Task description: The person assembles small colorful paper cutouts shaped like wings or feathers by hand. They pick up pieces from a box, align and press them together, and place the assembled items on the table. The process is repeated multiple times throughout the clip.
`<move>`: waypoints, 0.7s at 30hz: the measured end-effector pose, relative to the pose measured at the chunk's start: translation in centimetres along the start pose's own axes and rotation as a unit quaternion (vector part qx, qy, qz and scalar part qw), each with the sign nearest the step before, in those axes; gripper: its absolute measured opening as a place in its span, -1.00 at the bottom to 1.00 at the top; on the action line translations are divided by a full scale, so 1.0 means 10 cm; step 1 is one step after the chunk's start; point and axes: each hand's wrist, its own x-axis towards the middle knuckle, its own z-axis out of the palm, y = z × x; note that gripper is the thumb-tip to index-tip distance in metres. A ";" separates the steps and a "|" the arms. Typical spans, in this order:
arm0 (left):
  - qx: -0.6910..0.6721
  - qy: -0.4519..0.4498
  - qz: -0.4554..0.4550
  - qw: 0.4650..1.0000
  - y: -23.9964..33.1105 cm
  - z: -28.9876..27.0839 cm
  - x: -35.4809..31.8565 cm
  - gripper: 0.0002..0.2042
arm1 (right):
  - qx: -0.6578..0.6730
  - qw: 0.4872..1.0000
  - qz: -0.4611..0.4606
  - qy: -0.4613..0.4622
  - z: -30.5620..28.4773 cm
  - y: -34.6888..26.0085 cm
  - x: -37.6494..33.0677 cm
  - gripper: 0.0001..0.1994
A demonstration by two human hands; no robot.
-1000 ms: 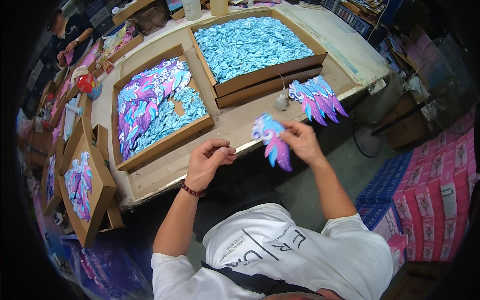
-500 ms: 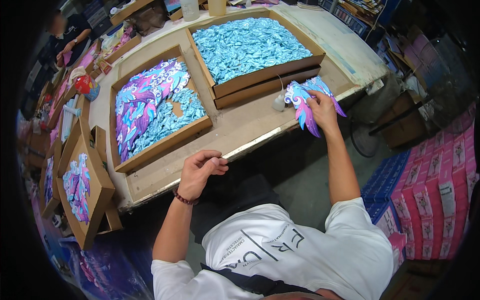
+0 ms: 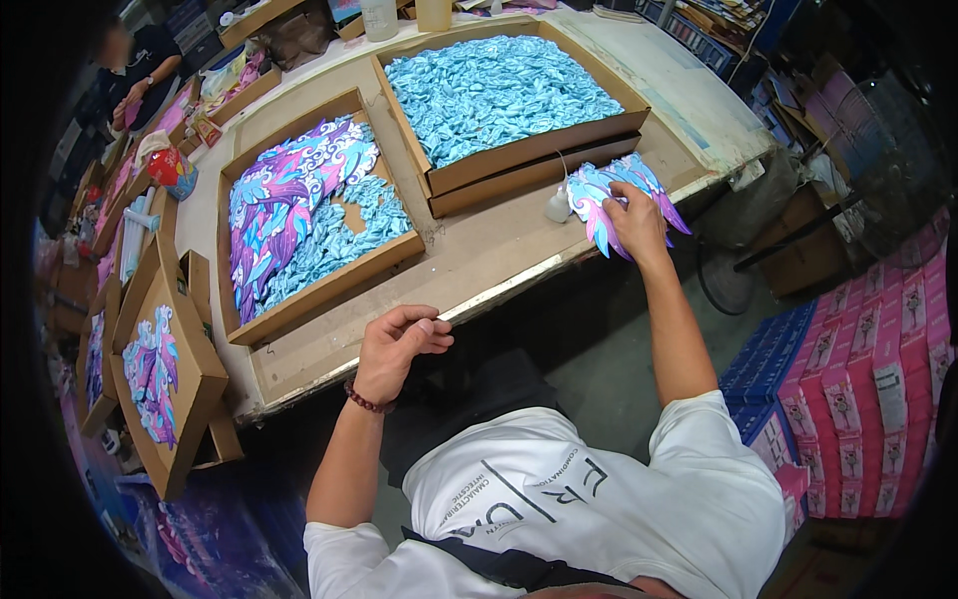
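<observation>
At the table's right front edge lie wing-shaped printed cutouts (image 3: 654, 180) in purple, pink and light blue, overlapping in a small pile. My right hand (image 3: 637, 225) is over them, thumb and fingers pinched on the near cutout; the palm side is hidden. A small white squeeze bottle (image 3: 558, 206) with a thin upright nozzle stands just left of the pile. My left hand (image 3: 401, 344), a beaded bracelet on its wrist, hovers at the front edge. Its fingers are curled with the thumb against them, and anything between them is too small to make out.
A large cardboard tray (image 3: 529, 150) full of shiny light-blue pieces stands at the back. Left of it, another cardboard tray (image 3: 334, 290) holds printed cutouts and blue pieces. A tilted box (image 3: 200, 399) is at far left. Pink cartons (image 3: 858, 389) are stacked at right; a person (image 3: 140, 75) works far left.
My right hand has shifted slightly left and its fingers have moved over the cutouts. The near cutout's tips have drawn up and left. My left hand has barely moved.
</observation>
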 end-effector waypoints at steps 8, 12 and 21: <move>-0.105 -0.053 0.000 0.993 0.10 0.01 0.01 -0.79 | -0.013 0.991 -0.130 0.004 0.00 -0.18 -0.07 -0.57; -0.050 -0.060 0.039 0.996 0.27 0.14 0.10 -0.78 | 0.005 0.986 -0.165 0.003 0.17 -0.32 -0.09 -0.55; 0.473 0.006 0.274 0.837 1.16 0.34 1.08 -0.83 | 0.037 0.992 -0.119 0.016 0.28 -0.50 -0.10 -0.66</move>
